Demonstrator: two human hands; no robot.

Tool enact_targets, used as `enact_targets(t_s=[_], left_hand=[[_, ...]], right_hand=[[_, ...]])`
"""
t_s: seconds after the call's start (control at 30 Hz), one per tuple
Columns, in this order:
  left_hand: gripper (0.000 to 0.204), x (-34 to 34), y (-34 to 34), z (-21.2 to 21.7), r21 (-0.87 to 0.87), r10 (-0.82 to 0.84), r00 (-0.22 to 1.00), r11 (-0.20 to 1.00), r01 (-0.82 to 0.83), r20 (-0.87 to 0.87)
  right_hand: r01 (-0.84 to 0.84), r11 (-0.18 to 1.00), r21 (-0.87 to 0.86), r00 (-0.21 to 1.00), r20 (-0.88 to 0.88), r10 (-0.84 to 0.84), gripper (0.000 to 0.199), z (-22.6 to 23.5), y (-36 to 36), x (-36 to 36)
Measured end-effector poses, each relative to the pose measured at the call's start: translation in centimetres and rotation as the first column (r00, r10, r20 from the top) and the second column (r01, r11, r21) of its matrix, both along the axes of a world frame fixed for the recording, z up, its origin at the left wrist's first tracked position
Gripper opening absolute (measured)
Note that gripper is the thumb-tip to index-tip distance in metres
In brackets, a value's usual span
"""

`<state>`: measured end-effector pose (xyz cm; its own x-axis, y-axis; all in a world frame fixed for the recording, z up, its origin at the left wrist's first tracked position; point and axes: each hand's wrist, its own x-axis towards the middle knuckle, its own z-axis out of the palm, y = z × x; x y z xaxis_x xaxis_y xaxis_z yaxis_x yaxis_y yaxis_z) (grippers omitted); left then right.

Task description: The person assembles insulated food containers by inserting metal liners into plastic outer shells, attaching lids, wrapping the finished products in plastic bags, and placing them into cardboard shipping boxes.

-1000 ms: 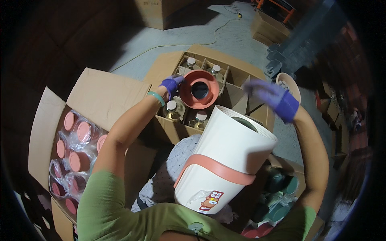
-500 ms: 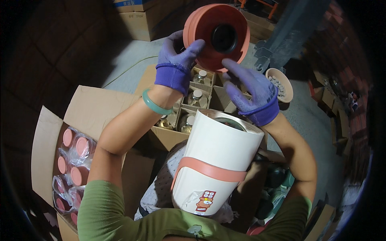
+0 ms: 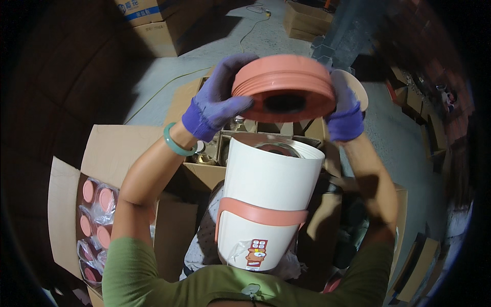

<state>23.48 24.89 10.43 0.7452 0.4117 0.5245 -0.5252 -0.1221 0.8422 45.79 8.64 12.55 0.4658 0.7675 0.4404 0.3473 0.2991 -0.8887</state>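
A salmon-pink threaded lid [image 3: 286, 77], with a dark round piece in its underside, hangs in the air between my gloved hands. My left hand [image 3: 220, 94] grips its left side, thumb on the lower rim. Holding the opposite side is my right hand [image 3: 345, 105], its fingers partly hidden behind the lid. Below stands a large white flask body [image 3: 266, 179], slightly tilted, with its open mouth facing up and away from me. A rounded, glassy liner [image 3: 279, 149] shows inside the mouth. Around the white body runs a pink band [image 3: 263, 212], with a cartoon sticker [image 3: 257, 253] beneath it.
Behind the flask, a divided carton [image 3: 202, 174] holds clear bottles [image 3: 204, 153]. An open carton [image 3: 112, 146] at left contains plastic-wrapped things with pink lids [image 3: 105, 199]. A beige bowl [image 3: 358, 87] is partly behind my right hand. Larger cartons [image 3: 153, 38] stand farther off.
The lid has come down toward the flask and turned so its threaded side faces me. My right hand has closed onto its right edge. The flask stands a little more upright.
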Motion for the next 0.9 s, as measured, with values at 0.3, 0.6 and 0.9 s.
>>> enact_targets(t_s=[0.3,0.6,0.9], left_hand=[[0.044,-1.4,-1.3,-2.2,0.37,0.022,1.0,0.929,-0.019,-0.003],[0.035,-0.5,-1.5,-1.6,0.365,-0.026,0.997,0.93,0.049,-0.07],[0.028,-1.6,-2.5,-0.6,0.455,0.004,0.997,0.89,0.031,-0.075]], right_hand=[[-0.376,0.925,-0.062,0.915,0.134,0.381,0.054,-2.7,-4.3,-1.7],[-0.341,0.94,0.007,0.936,0.092,0.339,0.055,-4.4,-4.6,-1.7],[-0.436,0.894,0.108,0.896,0.148,0.419,0.042,-6.3,-4.2,-0.7]])
